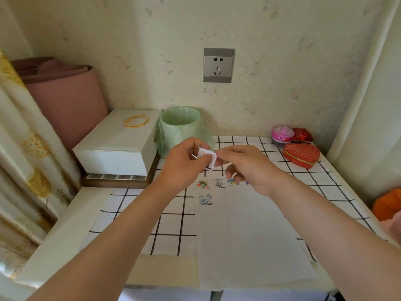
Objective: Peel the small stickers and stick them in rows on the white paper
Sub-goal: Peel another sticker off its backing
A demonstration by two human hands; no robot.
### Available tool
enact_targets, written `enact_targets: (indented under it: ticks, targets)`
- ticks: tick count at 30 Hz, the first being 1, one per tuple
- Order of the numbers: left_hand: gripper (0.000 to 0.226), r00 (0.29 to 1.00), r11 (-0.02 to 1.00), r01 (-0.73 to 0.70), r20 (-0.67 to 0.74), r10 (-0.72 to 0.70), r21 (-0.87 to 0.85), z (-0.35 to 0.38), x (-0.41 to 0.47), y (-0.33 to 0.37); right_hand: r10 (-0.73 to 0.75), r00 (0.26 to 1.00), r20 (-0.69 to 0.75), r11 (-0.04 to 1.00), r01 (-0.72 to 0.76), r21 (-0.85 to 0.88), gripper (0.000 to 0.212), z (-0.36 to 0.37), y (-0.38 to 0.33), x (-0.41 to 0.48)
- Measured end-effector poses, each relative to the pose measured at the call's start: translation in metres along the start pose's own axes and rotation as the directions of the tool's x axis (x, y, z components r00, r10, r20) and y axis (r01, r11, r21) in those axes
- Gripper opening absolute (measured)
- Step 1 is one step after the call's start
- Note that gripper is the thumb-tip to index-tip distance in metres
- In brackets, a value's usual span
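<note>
At centre frame, above the white paper [249, 235] on the worktop [65, 231], your left grip [184, 165] and right grip [247, 166] both pinch one small sticker piece [207, 157]; other stickers [205, 199] sit near the paper's top edge.

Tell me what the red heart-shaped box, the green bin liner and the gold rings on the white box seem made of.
Red heart-shaped box: seemingly fabric-covered, patterned matt red with a shiny gold band at the seam. Green bin liner: thin plastic film, translucent and crinkled. Gold rings: probably metal, glossy yellow glints; plated plastic is possible.
</note>
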State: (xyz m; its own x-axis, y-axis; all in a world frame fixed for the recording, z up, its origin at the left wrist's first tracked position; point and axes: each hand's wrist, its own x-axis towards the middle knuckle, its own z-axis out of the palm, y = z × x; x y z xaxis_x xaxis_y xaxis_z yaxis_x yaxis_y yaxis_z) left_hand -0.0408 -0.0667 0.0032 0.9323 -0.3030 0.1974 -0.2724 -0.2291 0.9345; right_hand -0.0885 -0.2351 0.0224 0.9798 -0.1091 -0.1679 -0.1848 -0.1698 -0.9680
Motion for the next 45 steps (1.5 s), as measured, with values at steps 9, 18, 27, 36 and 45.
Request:
enact_targets:
  ticks: [9, 18, 27, 36, 45]
  targets:
    - [0.008, 0.997, 0.998, 0.062, 0.036, -0.062, 0.009, 0.006, -0.001, -0.004, -0.031, 0.999, -0.025, 0.999, 0.03, -0.04, 0.012, -0.003, 0.01, 0.002]
    - [0.01, 0.989, 0.991, 0.127, 0.078, -0.124, -0.038, 0.002, -0.003, -0.002, -0.002, 0.998, 0.056, 0.999, 0.004, -0.045, 0.015, -0.006, 0.01, 0.003]
    - [0.009, 0.988, 0.987, 0.138, 0.085, -0.131, -0.08, 0.0, -0.005, 0.001, 0.008, 0.996, 0.092, 0.998, -0.013, 0.062, 0.015, -0.007, 0.013, 0.002]
    - [0.008, 0.987, 0.986, 0.143, 0.081, -0.136, -0.091, 0.003, -0.006, 0.002, -0.211, 0.976, -0.05, 0.961, 0.198, -0.194, 0.014, 0.001, 0.014, 0.0]
    - [0.005, 0.987, 0.98, 0.158, 0.051, -0.153, -0.119, 0.004, -0.007, 0.003, -0.278, 0.959, -0.056, 0.939, 0.259, -0.226, 0.015, -0.001, 0.012, -0.002]
